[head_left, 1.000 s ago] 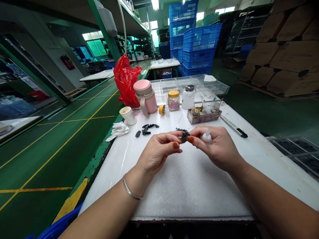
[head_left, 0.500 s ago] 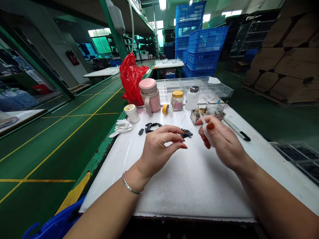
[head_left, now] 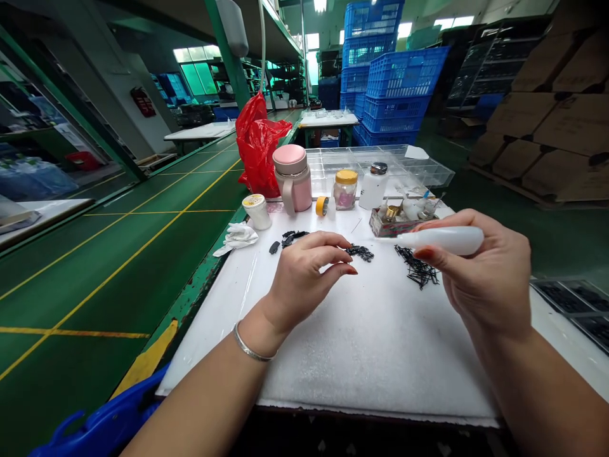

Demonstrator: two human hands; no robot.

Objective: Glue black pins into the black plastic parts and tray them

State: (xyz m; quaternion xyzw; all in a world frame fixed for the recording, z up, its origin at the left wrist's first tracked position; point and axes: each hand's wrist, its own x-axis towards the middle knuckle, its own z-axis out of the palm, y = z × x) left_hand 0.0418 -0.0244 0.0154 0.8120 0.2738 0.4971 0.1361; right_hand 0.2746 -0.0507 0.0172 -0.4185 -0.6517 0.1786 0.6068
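My right hand (head_left: 495,273) is closed around a small white squeeze bottle (head_left: 445,241), held level, its thin nozzle pointing left. My left hand (head_left: 316,270) is curled over the white work surface (head_left: 361,355), thumb and fingertips drawn toward each other. What they hold, if anything, is too small to make out. Behind its fingertips lies a pile of small black rings or links (head_left: 361,253). Thin black pins (head_left: 419,268) are heaped below the bottle. Black pieces (head_left: 292,238) lie partly hidden behind my left hand.
Across the back stand a white tub (head_left: 257,212), a pink mug (head_left: 297,184), yellow tape (head_left: 322,205), a yellow-lidded jar (head_left: 345,190), a white bottle (head_left: 373,187) and a small box of bottles (head_left: 394,223). White gloves (head_left: 238,237) lie left. A green conveyor (head_left: 157,254) runs alongside.
My right hand has moved right and turned, bringing the squeeze bottle level and into fuller view. The black pins now show. My left hand has barely moved; the view has shifted slightly.
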